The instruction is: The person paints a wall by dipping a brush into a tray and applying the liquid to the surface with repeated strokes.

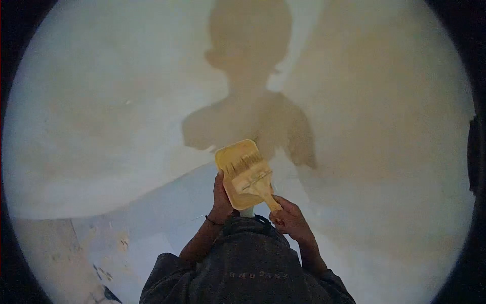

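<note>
The left hand (221,196) grips a container (234,153), the right hand (290,218) a brush (255,181) slanting diagonally, bristles (248,163) up-left.

One head-worn view from above the shirt (248,266), forward and downward, fairly near the hands (220,198) (290,219)

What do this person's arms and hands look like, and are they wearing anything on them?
The left hand and right hand are bare, without gloves. A thin, dark wristband circles the left wrist. The forearms are uncovered below the loose, dark sleeves of a shirt, which has faint lettering across it.
</note>
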Demonstrator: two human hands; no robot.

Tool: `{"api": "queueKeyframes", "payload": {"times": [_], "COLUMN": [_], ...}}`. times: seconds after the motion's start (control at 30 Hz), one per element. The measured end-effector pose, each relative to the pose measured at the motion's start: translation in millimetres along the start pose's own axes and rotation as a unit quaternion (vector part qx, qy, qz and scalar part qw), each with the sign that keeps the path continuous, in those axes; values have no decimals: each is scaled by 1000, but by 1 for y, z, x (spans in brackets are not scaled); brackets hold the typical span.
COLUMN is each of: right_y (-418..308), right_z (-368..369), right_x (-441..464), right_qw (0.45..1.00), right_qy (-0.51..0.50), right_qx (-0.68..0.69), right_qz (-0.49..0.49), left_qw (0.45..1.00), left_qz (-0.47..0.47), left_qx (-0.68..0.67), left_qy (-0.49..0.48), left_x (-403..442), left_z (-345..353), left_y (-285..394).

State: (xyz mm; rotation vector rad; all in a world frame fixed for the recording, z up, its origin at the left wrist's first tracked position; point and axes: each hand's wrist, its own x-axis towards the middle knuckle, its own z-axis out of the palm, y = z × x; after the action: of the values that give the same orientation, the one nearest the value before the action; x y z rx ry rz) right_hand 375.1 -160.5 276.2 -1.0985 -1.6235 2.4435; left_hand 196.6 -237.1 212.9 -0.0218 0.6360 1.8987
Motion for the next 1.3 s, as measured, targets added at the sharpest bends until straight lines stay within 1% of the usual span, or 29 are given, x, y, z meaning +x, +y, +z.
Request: {"api": "queueKeyframes", "payload": {"times": [0.07, 0.1, 0.17, 0.2, 0.23, 0.27, 0.3, 0.37, 0.4, 0.47, 0.5, 0.53, 0.57, 0.7, 0.77, 0.87, 1.0, 1.07, 1.1, 1.13, 1.2, 1.3], "right_y": [29, 45, 83, 49, -10, -45, -33, -38, -33, -43, -48, -59, -62, -49, -48, -45, -35, -29, -23, -21, -16, -12], "right_z": [0, -3, -15, -15, -22, -23, -27, -27, -28, -27, -26, -24, -26, -37, -37, -41, -59, -62, -66, -68, -76, -81], "right_x": [-43, -66, -122, -81, 14, 103, 199, 193, 205, 218, 217, 216, 220, 223, 228, 228, 242, 247, 249, 249, 253, 261], "right_qw": [999, 998, 989, 988, 984, 979, 976, 963, 962, 960, 958, 980, 989, 985, 987, 986, 972, 967, 962, 964, 963, 956], "right_qy": [-27, -42, -42, -33, -28, -21, -14, -66, -70, -51, -55, -49, -36, -55, -60, -90, -160, -170, -185, -179, -182, -222], "right_qx": [-31, -45, -139, -148, -172, -196, -212, -258, -261, -276, -280, -175, -64, -68, -72, -86, -96, -134, -137, -124, -114, -137], "right_qz": [-11, -5, -8, 20, 42, 48, 53, -38, -37, 28, 29, 78, 128, 147, 129, 112, 141, 133, 144, 155, 164, 132], "left_qw": [999, 998, 997, 997, 994, 991, 989, 991, 991, 989, 988, 985, 984, 976, 976, 972, 957, 941, 935, 933, 927, 931], "left_qz": [48, 64, 60, 46, 47, 52, 54, 62, 66, 86, 91, 104, 110, 134, 135, 168, 199, 254, 263, 264, 275, 276], "left_qx": [22, 12, -34, -59, -92, -116, -134, -102, -105, -113, -117, -120, -121, -151, -129, -99, -102, -79, -82, -85, -87, -82], "left_qy": [5, 13, 24, 36, 38, 28, 22, 56, 57, 46, 49, 62, 74, 78, 109, 133, 183, 208, 224, 232, 241, 225], "left_x": [-56, -85, -145, -103, -12, 68, 142, 137, 144, 157, 157, 157, 161, 162, 164, 155, 160, 160, 158, 156, 156, 154], "left_z": [9, 11, 18, 25, 25, 7, -54, -46, -57, -64, -66, -66, -70, -88, -105, -91, -102, -111, -114, -111, -108, -105], "left_y": [-34, -54, -103, -75, -24, 18, 35, 30, 27, 22, 18, 14, 10, -8, -21, -22, -47, -60, -69, -71, -77, -75]}}
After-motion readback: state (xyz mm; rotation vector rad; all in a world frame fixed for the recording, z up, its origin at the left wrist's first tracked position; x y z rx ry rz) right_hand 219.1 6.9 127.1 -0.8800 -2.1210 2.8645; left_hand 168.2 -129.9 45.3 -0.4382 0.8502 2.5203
